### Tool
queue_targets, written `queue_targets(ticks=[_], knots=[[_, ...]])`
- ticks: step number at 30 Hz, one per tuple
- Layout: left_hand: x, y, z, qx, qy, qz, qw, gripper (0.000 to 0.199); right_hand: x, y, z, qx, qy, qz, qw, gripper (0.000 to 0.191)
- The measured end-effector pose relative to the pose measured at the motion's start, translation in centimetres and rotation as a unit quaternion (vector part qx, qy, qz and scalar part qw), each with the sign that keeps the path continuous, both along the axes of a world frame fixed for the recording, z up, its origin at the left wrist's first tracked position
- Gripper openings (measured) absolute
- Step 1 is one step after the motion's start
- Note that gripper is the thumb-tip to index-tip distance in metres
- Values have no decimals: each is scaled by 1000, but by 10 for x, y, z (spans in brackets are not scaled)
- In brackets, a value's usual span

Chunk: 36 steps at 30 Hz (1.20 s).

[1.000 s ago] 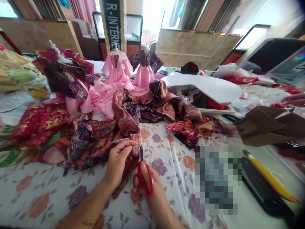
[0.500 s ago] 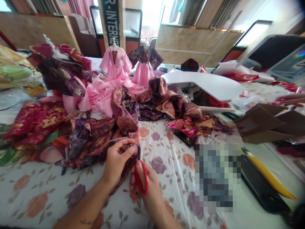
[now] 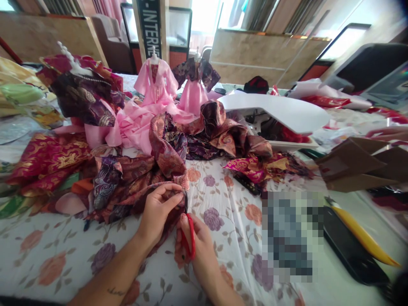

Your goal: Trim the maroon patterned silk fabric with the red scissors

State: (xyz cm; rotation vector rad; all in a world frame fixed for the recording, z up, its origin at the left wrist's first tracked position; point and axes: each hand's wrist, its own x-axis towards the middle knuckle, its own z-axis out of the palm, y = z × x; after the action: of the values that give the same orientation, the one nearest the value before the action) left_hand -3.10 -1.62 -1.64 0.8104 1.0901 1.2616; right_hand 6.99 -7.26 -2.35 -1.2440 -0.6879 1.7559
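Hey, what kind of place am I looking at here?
Probably a doll-dress sewing workshop: small mannequins in pink gowns stand behind heaps of brocade fabric on a floral tablecloth, and the right hand holds red scissors to the cloth.

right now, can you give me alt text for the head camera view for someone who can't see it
A person's left hand pinches the edge of a maroon brocade fabric while the right hand works red-handled scissors at that edge, over a floral tablecloth. Behind lie heaps of patterned cloth and two small mannequins in pink dresses.
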Motion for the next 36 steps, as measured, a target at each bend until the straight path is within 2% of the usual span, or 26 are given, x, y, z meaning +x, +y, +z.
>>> queue_targets(ticks=[10,21,36], knots=[[4,-1,0,-12,-28,10,999,17,-1,-2,0,8,1,-7,1000,51],[11,-6,-1,-29,-6,36,999,18,-7,-5,-9,3,12,-22,1000,52],[14,-8,-2,-37,0,38,999,20,-9,-7,-8,-2,17,-42,999,54]])
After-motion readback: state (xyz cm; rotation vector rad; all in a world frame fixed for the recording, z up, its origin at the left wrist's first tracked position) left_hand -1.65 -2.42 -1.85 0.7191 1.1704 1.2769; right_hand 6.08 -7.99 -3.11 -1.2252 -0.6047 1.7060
